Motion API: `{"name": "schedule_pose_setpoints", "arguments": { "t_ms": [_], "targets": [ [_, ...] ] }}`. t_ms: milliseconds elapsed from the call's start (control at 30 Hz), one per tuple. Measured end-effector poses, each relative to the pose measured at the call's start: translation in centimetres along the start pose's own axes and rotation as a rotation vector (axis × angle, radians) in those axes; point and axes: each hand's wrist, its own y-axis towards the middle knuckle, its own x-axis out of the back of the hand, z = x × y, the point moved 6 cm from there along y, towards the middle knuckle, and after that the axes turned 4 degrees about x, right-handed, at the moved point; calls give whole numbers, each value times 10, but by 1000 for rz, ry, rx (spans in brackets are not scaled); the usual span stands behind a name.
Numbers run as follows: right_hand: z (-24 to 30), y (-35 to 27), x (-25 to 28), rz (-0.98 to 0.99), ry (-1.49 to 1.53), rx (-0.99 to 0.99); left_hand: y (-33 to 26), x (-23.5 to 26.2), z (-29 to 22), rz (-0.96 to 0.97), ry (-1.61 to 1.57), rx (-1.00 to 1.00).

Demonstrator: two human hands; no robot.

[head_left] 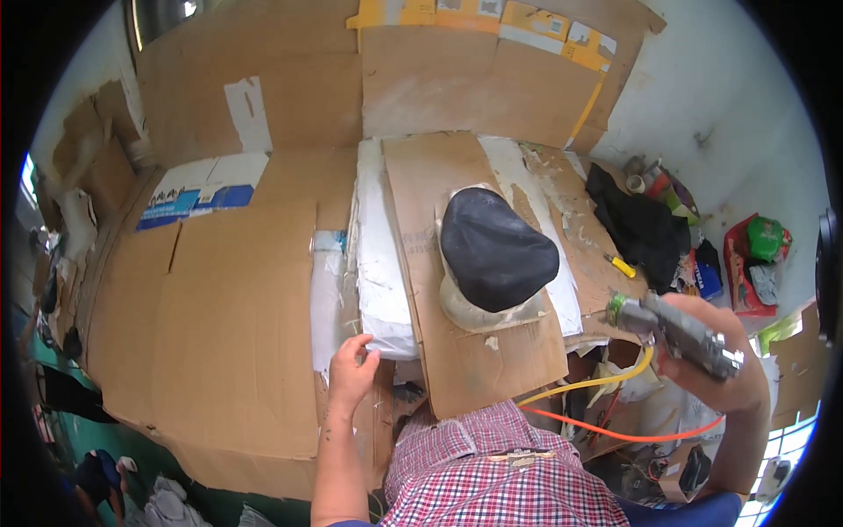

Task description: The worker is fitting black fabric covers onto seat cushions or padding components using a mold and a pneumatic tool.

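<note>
Flattened brown cardboard sheets line the walls and bench. The left hand rests its loosely curled fingers on the white foam slab's corner. The right hand, at three o'clock, is clenched around one metal pneumatic gun trailing two hoses, yellow and orange. One black padded seat cover lies at twelve o'clock on a cardboard panel.

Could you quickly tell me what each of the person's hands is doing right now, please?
Left hand: open, fingertips on the edge of the white foam slab.
Right hand: closed around a metal spray gun.
</note>
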Motion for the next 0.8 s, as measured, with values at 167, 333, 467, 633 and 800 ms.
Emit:
{"name": "schedule_pose_setpoints", "arguments": {
  "t_ms": [167,333,467,633,800],
  "targets": [
    [55,9,-37,70,-122,80,-11,8,40,-97,-97,115],
    [66,-11,-68,292,-224,-4,-8,-4,45,-41,-106,95],
    [46,-51,-51,176,-271,-117,-6,-6,46,5,-102,115],
    [24,-82,-43,6,-170,-101,2,-11,58,56,-15,166],
    [-9,-105,-35,24,-72,-189,10,-30,44,86,8,134]
  ]
}}
